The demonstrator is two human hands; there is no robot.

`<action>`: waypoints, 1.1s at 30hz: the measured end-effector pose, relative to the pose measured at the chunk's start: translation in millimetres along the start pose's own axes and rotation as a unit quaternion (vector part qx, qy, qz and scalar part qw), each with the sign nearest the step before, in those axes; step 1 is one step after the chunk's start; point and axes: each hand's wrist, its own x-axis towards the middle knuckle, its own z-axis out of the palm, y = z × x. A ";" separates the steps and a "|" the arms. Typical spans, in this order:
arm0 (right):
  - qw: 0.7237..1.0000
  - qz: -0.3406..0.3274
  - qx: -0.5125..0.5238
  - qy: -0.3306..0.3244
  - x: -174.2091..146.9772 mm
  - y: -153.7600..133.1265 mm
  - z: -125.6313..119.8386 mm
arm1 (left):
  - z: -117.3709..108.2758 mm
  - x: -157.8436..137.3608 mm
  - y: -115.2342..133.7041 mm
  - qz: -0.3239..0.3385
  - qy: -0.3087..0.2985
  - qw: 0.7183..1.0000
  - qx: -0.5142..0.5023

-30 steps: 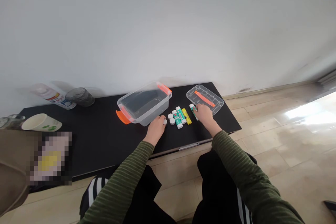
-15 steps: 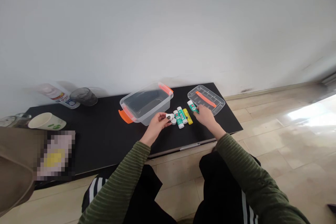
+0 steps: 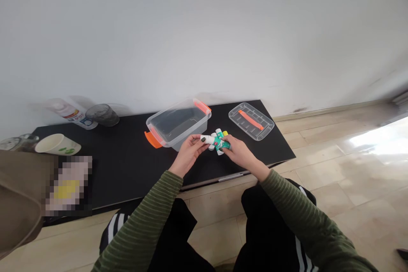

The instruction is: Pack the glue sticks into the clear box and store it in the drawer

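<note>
My left hand (image 3: 187,155) is closed, its fingertips pinching a white cap (image 3: 207,139). In my right hand (image 3: 240,153), fingers wrapped round it, is a green-and-white glue stick (image 3: 217,142), lying nearly level with its white end against the cap. Whether the cap sits on the stick or only touches it, I cannot tell. Beneath my hands lie more green glue sticks (image 3: 218,131) and a yellow stick (image 3: 225,133), partly hidden. A loose white cap (image 3: 211,147) rests beside them on the black tabletop (image 3: 134,170).
A clear plastic box (image 3: 178,121) with orange latches stands open behind my left hand. Its clear lid (image 3: 255,129) with an orange handle lies to the right. Leftward are a paper cup (image 3: 57,144), a dark glass (image 3: 103,115), a spray can (image 3: 75,115) and a blurred-out item (image 3: 68,187).
My right hand has lifted the glue stick off the table's right side and moved it left to the cap in my left hand. The left hand has barely moved.
</note>
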 end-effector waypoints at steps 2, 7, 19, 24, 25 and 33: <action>1.000 -0.011 -0.007 0.005 0.8 2.2 -0.4 | -0.6 -0.2 -0.9 0.006 -0.001 1.000 0.017; 0.999 -0.029 -0.015 0.027 -0.5 3.5 -1.9 | -0.5 -0.7 -0.1 -0.004 -0.005 0.999 0.037; 0.996 -0.058 0.017 0.063 -5.1 -0.7 -5.3 | 4.3 0.9 1.1 -0.012 -0.002 0.999 0.035; 0.998 -0.009 0.036 0.046 -7.6 -6.1 -9.1 | 4.4 -2.4 2.1 -0.008 -0.012 0.998 0.055; 0.998 0.012 0.043 0.035 -8.1 -7.4 -9.6 | 4.2 -3.0 2.3 -0.008 -0.014 0.998 0.061; 0.977 0.129 0.155 -0.073 -3.4 -4.7 -11.2 | 1.3 2.8 1.1 0.001 -0.054 0.989 0.140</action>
